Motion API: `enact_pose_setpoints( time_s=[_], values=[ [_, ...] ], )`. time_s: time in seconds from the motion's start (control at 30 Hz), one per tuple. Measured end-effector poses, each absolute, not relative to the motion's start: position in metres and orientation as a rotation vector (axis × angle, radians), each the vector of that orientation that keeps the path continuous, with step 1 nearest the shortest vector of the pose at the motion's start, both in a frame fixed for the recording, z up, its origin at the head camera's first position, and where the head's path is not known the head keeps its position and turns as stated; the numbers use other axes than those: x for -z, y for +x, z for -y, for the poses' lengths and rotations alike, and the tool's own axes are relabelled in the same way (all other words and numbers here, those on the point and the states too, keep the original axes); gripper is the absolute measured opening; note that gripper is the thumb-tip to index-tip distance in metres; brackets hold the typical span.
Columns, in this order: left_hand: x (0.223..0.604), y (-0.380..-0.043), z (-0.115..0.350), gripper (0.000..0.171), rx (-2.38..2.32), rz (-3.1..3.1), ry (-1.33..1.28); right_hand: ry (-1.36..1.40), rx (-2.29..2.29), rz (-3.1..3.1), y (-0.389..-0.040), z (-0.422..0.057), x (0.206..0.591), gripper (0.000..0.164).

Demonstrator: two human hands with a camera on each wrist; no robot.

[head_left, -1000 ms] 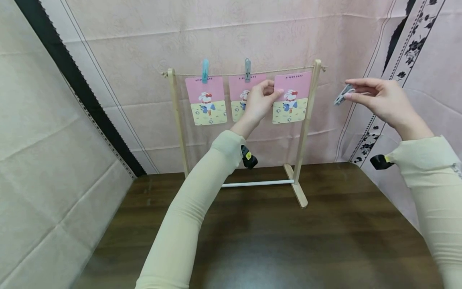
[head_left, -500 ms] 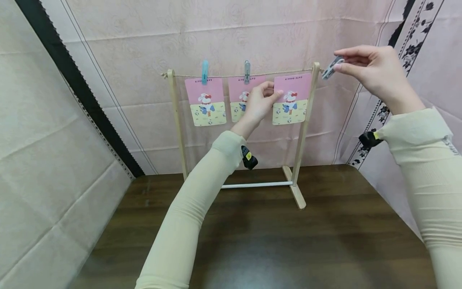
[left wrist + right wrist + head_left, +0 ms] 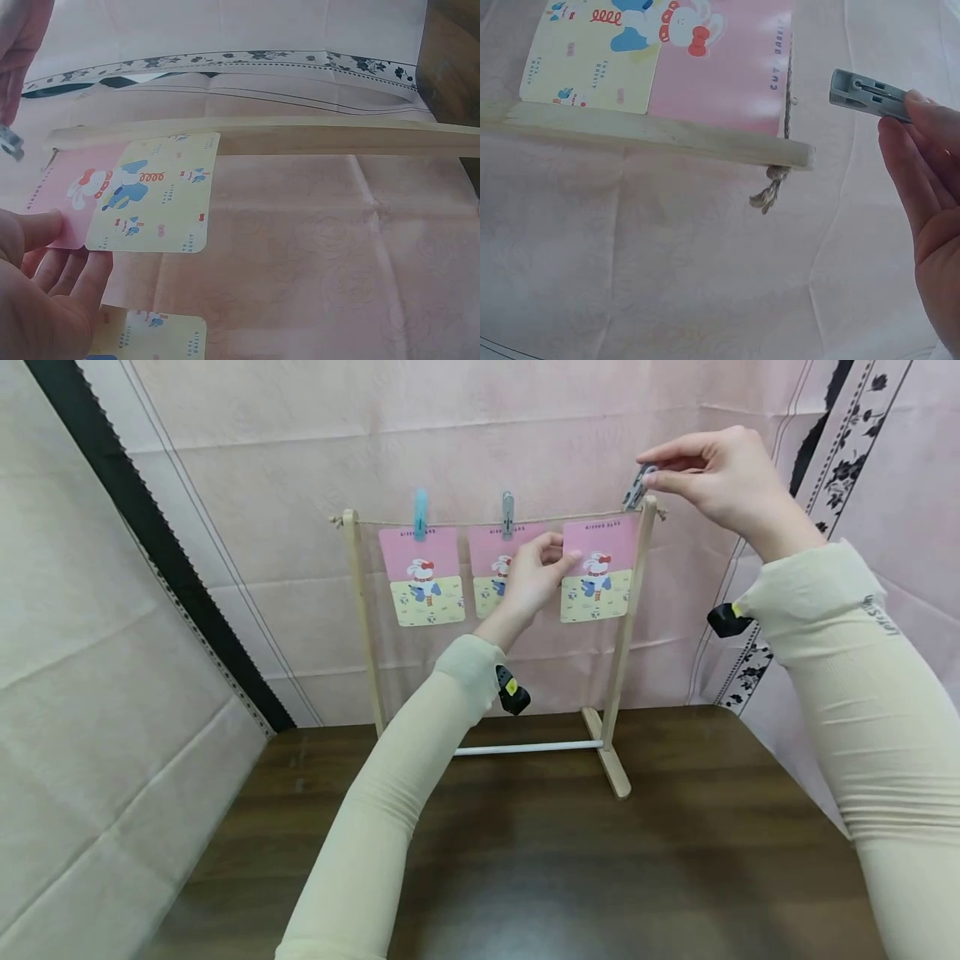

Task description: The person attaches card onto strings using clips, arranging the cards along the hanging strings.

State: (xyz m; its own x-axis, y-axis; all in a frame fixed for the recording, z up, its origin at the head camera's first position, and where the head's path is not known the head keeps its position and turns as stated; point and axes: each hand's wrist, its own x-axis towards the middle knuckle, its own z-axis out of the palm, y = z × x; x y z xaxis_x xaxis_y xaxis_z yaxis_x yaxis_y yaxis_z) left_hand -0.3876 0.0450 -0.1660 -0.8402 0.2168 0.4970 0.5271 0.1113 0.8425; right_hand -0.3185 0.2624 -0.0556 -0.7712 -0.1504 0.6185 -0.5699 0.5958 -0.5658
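Note:
My left hand [image 3: 531, 581] pinches the left edge of the right-hand pink and yellow card [image 3: 597, 572], whose top edge lies along the rope [image 3: 555, 518]. In the left wrist view the thumb rests on the face of the card [image 3: 154, 206], with fingers behind it. My right hand [image 3: 723, 489] pinches a grey clothespin [image 3: 637, 487] between thumb and fingers, above the rope's right end. In the right wrist view that clothespin [image 3: 862, 94] stands apart from the rope and card. A blue clothespin [image 3: 421, 514] clips the left card [image 3: 424, 593]; a grey one clips the middle card [image 3: 491, 547], partly behind my left hand.
The rope is tied between two wooden posts [image 3: 624, 643] of a stand on a dark wood table [image 3: 540, 843]. A white bar [image 3: 532, 747] joins its feet. Pale cloth [image 3: 450, 443] hangs behind and at both sides. The right post stands just beside the held card.
My right hand has come up and leftward with the grey clothespin, from out at the right to above the rope's right end. My left hand keeps its hold on the card.

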Motion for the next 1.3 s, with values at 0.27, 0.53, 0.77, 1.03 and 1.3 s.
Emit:
enact_pose_setpoints(
  time_s=[0.27, 0.53, 0.77, 1.03, 1.3],
  values=[
    [0.165, -0.387, -0.043, 0.023, 1.782, 2.147, -0.728, 0.568, -0.962, 2.391, -0.332, -0.246, 0.054, 0.029],
    [0.165, -0.387, -0.042, 0.024, 1.770, 2.168, -0.710, 0.531, -0.881, 2.419, -0.338, -0.239, 0.051, 0.030],
    [0.165, -0.387, -0.043, 0.023, 1.777, 2.176, -0.706, 0.509, -0.831, 2.477, -0.342, -0.236, 0.048, 0.031],
    [0.167, -0.387, -0.043, 0.024, 1.788, 2.189, -0.684, 0.482, -0.760, 2.560, -0.346, -0.233, 0.049, 0.035],
    [0.163, -0.386, -0.045, 0.026, 1.767, 2.215, -0.667, 0.457, -0.704, 2.592, -0.346, -0.236, 0.048, 0.037]
  ],
)
